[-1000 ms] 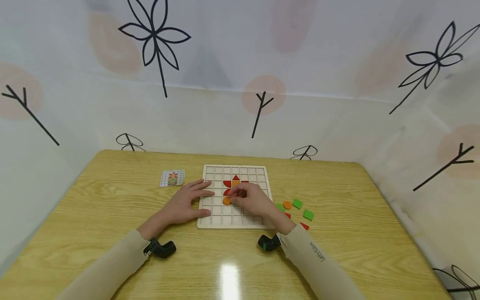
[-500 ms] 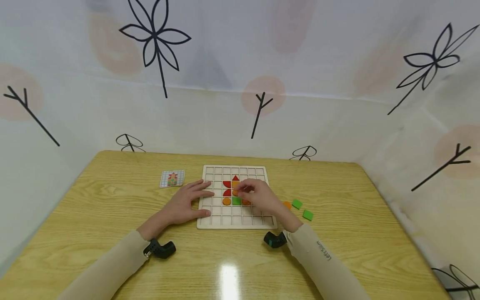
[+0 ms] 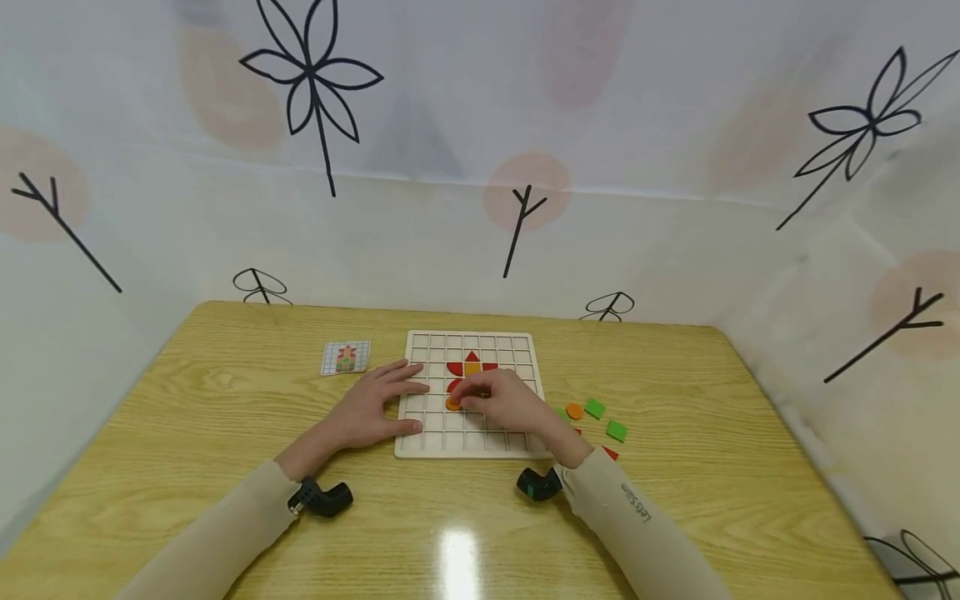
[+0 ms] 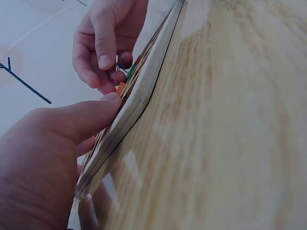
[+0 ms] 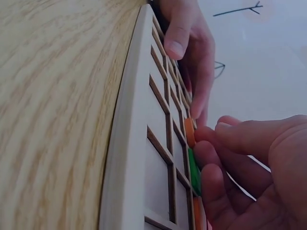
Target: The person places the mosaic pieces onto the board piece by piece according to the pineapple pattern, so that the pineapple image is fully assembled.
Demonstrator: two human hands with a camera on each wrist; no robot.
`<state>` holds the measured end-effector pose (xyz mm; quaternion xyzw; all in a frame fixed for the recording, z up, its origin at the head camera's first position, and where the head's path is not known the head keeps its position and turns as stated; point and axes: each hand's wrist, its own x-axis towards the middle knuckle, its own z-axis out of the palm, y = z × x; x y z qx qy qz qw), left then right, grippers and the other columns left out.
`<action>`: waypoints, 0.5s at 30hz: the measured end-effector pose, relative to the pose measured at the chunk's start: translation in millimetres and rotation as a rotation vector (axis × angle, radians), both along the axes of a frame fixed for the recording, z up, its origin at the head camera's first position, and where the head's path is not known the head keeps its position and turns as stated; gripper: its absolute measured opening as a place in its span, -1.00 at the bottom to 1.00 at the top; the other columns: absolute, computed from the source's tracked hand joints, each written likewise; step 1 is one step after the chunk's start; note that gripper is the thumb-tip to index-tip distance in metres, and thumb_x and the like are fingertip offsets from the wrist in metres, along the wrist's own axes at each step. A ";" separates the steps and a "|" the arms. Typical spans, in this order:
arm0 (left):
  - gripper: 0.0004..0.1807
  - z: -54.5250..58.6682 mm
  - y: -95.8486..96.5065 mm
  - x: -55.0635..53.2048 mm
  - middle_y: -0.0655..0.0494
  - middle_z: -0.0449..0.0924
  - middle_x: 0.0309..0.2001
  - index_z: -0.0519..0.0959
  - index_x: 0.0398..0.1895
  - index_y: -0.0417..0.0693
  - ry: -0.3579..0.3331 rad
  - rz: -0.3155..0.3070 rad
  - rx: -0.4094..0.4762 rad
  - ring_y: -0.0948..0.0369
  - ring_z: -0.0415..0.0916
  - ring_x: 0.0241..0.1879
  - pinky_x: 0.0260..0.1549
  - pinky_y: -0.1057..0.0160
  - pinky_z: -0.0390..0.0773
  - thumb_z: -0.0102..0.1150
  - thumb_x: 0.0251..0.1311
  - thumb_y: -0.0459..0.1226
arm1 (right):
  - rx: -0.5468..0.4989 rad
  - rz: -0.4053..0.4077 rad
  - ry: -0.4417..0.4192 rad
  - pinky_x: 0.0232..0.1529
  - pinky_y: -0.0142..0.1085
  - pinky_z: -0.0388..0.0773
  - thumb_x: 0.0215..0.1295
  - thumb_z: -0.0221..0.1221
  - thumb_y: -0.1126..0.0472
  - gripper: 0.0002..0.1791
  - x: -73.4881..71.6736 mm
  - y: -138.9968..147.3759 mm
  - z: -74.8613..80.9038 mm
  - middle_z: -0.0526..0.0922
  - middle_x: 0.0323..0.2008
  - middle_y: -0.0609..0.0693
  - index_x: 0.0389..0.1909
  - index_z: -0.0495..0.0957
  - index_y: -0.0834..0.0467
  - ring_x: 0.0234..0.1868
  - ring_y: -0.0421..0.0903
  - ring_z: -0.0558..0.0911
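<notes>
A white gridded board (image 3: 420, 443) lies on the table. My left hand (image 3: 371, 406) rests on its left edge, fingers spread, thumb toward the near corner. My right hand (image 3: 506, 404) is bent over the board's middle. Its fingertips touch an orange disc (image 5: 190, 132) seated in a cell, while the thumb stays apart from it. A green piece (image 5: 194, 172) and another orange piece (image 5: 197, 213) sit in neighbouring cells. Farther up are a red triangle (image 3: 472, 356), a yellow-orange piece (image 3: 472, 367) and a red quarter-round piece (image 3: 454, 367). My right hand hides some pieces.
Right of the board lie loose green squares (image 3: 617, 430), an orange disc (image 3: 574, 411) and red pieces (image 3: 611, 454), partly behind the right forearm. A pattern card (image 3: 346, 357) lies left of the board. A printed cloth (image 3: 420, 242) hangs behind the table.
My right hand shifts right and up over a middle orange disc, then comes back down-left to the left orange disc. My left hand stays on the board's edge.
</notes>
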<state>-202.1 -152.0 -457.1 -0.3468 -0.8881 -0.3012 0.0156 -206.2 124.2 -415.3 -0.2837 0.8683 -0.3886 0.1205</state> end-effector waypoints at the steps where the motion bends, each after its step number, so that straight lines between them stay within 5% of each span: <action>1: -0.38 0.0 0.0 0.1 0.05 0.24 0.48 0.57 0.27 0.08 0.000 0.000 0.001 -0.06 0.03 0.50 0.35 -0.30 0.06 0.33 0.17 0.10 | 0.005 0.000 -0.003 -0.04 -0.25 0.54 0.42 0.20 0.27 -0.84 -0.1 0.1 0.3 0.72 -0.18 -0.26 -0.14 0.74 0.00 -0.11 -0.25 0.63; 15: -0.37 -0.3 -0.2 0.1 0.06 0.24 0.48 0.57 0.27 0.08 0.004 -0.001 -0.004 -0.06 0.04 0.49 0.35 -0.30 0.08 0.33 0.17 0.11 | 0.036 -0.014 0.003 0.02 -0.20 0.52 0.40 0.21 0.29 -0.82 1.4 1.2 2.8 0.72 -0.19 -0.26 -0.13 0.75 0.00 -0.07 -0.21 0.63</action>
